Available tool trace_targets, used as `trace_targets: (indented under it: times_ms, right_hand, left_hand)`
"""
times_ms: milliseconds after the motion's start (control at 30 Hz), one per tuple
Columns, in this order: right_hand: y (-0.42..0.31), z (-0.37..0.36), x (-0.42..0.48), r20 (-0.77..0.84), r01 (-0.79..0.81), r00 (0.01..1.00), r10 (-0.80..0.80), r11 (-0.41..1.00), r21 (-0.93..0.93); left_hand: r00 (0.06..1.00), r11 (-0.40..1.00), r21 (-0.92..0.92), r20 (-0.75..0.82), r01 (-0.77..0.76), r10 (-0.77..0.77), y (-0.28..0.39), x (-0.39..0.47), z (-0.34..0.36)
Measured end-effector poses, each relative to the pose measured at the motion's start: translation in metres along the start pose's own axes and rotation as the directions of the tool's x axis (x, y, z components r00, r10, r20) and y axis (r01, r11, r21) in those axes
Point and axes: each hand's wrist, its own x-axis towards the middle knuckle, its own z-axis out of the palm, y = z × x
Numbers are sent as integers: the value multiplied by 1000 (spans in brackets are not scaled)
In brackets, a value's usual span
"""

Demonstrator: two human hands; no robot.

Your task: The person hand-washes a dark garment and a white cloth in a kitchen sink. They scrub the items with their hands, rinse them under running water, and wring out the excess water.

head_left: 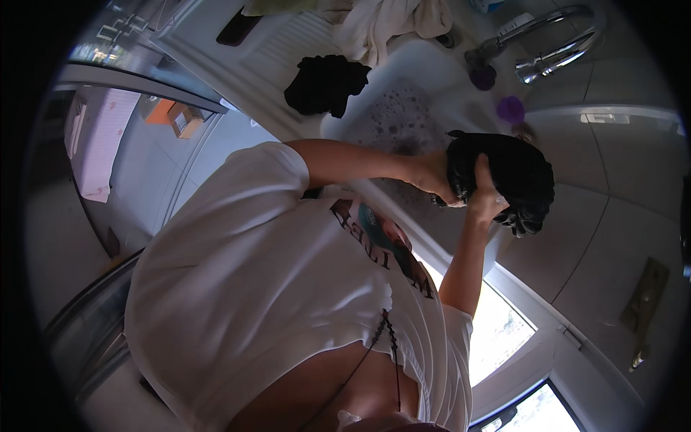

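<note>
My left hand (pixel 438 175) and my right hand (pixel 487 195) both grip a bunched, wet-looking black cloth garment (pixel 515 173). They hold it above the right side of a white laundry sink (pixel 337 127). My right thumb lies across the cloth; the fingers of my left hand are partly hidden beneath it. Foamy, dark water (pixel 399 116) with bubbles stands in the basin. A second black cloth (pixel 324 83) lies crumpled on the sink's edge beside the ribbed washboard part (pixel 286 40).
A chrome faucet (pixel 561 51) arches over the sink's far right side. Near its base are a dark purple object (pixel 482 77) and a bright purple one (pixel 510 109). Pale cloths (pixel 399 21) and a dark phone-like object (pixel 238 28) lie at the far side. A tiled wall (pixel 604 243) borders the right.
</note>
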Motion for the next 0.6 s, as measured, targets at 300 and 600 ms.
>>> trace_targets:
  times_ms: [300,600]
  right_hand:
    - [-14,6,-3,111,165,982,-153,980,-109]
    - [-18,-2,-12,170,76,983,-72,997,-15]
  left_hand:
    - [993,998,22,-102,-56,58,11,-13,3]
    - [993,984,-144,77,100,-90,-7,-16,18]
